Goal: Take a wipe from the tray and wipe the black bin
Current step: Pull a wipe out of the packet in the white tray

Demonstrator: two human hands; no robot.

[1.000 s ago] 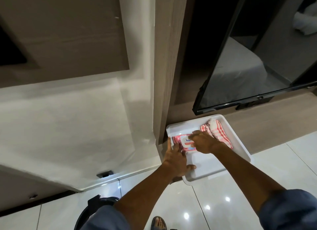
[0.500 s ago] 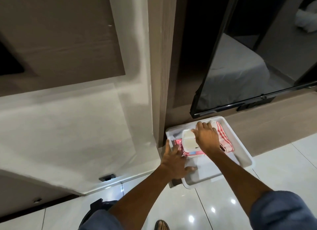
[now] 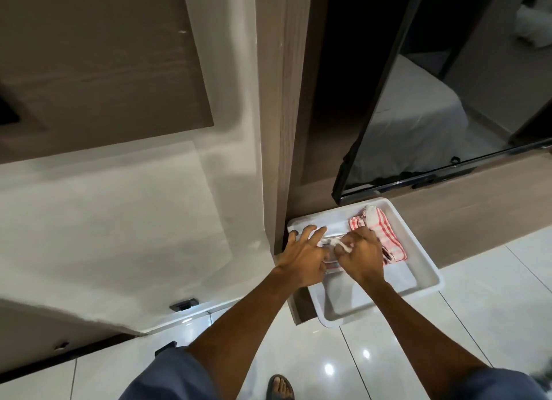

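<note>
A white plastic tray lies on the glossy floor against the wall. In it sits a pink wipe pack, mostly hidden under my hands. My left hand presses flat on the pack, fingers spread. My right hand pinches a white wipe sticking out of the pack's opening. A small black part at my left sleeve may be the black bin; the rest is hidden.
A red-and-white striped cloth lies at the tray's far right. A wooden pillar rises just left of the tray. A black-framed mirror leans above it. My sandalled foot stands on the white tiles.
The pack's lid was flipped up half a second ago. My right hand has dropped onto the opening and now pinches a wipe, while my left hand slid further onto the pack.
</note>
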